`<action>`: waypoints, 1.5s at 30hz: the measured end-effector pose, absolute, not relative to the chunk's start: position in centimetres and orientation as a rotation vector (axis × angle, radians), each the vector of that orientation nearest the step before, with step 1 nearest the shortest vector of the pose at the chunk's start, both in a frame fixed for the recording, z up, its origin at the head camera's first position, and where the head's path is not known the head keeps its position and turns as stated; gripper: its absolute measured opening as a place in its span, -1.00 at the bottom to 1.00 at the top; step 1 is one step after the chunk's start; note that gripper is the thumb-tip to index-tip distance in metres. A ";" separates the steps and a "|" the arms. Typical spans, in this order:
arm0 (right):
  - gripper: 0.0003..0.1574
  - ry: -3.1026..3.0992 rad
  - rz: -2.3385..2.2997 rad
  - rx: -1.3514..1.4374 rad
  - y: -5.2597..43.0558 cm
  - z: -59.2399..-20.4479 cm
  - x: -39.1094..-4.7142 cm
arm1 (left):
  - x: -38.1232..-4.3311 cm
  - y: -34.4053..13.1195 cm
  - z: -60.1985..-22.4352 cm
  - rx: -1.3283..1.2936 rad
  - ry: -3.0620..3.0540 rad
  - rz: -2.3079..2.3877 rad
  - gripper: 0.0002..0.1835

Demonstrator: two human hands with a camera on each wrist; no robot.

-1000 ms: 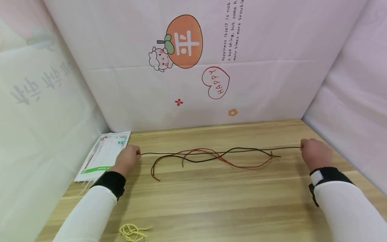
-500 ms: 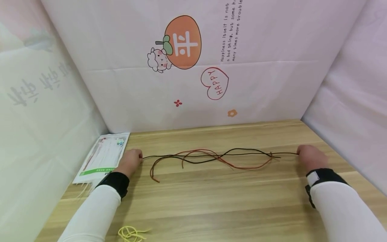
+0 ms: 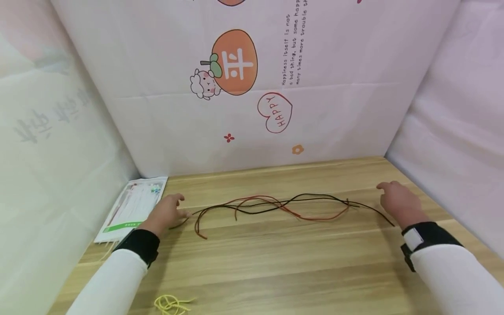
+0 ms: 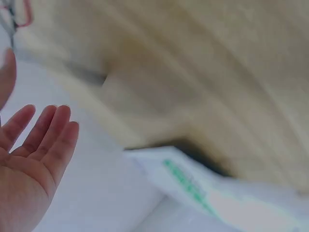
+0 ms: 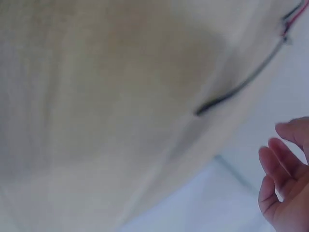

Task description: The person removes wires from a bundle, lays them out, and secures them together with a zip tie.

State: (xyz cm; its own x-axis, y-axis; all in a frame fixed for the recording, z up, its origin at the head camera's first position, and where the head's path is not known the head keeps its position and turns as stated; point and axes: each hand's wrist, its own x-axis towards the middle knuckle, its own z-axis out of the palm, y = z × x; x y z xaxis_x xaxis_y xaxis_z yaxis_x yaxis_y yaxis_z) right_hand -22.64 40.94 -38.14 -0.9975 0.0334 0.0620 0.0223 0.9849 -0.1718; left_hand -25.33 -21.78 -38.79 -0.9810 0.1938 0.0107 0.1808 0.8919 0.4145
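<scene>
1. Lying well left of the cord bundle (image 3: 280,204), a white packet (image 3: 135,203) is showing its printed face and green band on the wood-grained table (image 3: 283,271); we are seeing thin pale strands trailing from its near edge.
2. Just left of the bundle, we are holding our left hand (image 3: 163,213) released, its thumb and fingers parting. In the head view its thumb is overlapping the long black cord (image 3: 315,199); whether they are touching, we are not managing to tell. A black wristband (image 3: 138,243) and a white sleeve (image 3: 110,280) are covering our arm.
3. Nearer to us than the bundle's left part, a yellow cord (image 3: 179,302) is lying in loose loops.
4. Between our hands, the bundle itself is stretching across the table: reddish strands (image 3: 257,196) are curving and crossing black ones, and the long black cord is running through, reaching past them on both sides. Behind the bundle, a white backdrop (image 3: 334,122) is standing, bearing a red heart (image 3: 274,112) reading "HAPPY".
5. Right of the bundle, we are holding our right hand (image 3: 400,201) released too, its fingers loosely bending; the black cord's right end is lying near it, apart from the fingertips.
6. Farther right of the bundle, a pale creased sheet (image 3: 453,144) is hanging.
</scene>
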 end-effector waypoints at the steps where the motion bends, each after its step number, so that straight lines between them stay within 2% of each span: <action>1: -0.52 -3.025 0.250 -0.024 40.5 -37.8 -22.4 | -24.9 -21.9 -38.4 0.318 3.022 0.683 -0.36; 5: -0.59 -2.780 0.209 0.085 38.0 -36.3 -20.7 | -22.5 -22.1 -36.4 0.380 3.042 0.731 -0.31; 10: -0.64 -2.424 0.158 0.327 34.1 -34.7 -17.6 | -17.0 -22.2 -34.3 0.505 3.049 0.808 -0.31; 13: -0.66 -2.263 0.142 0.494 32.0 -34.5 -15.7 | -13.0 -22.4 -34.4 0.680 3.020 0.854 -0.28; 15: -0.71 -2.194 0.150 0.596 30.7 -34.6 -14.8 | -10.8 -22.5 -35.2 0.817 2.986 0.831 -0.17; 18: -0.59 -2.128 0.186 0.728 29.1 -35.1 -13.7 | -8.5 -22.6 -36.9 0.981 2.896 0.804 0.02; 20: -0.44 -2.094 0.197 0.801 28.1 -35.5 -13.2 | -7.6 -22.6 -38.1 0.990 2.810 0.790 0.10; 22: -0.41 -2.087 0.204 0.863 27.2 -36.0 -12.8 | -7.2 -22.5 -39.3 0.975 2.736 0.772 0.12; 24: -0.40 -2.094 0.206 0.915 26.5 -36.4 -12.5 | -7.0 -22.4 -40.5 0.951 2.694 0.723 0.08; 28: -0.40 -2.128 0.222 0.967 25.3 -37.0 -12.1 | -7.0 -22.2 -42.5 1.071 2.718 0.531 -0.09; 32: -0.39 -2.157 0.233 0.993 24.4 -37.3 -11.9 | -7.0 -21.7 -43.0 1.118 2.758 0.436 -0.20; 38: -0.38 -2.155 0.246 1.033 23.2 -37.4 -11.8 | -7.1 -20.0 -41.5 0.987 2.726 0.577 -0.80; 45: -0.37 -2.179 0.260 1.078 22.0 -37.1 -11.7 | -8.0 -18.5 -40.4 0.960 2.747 0.564 -0.92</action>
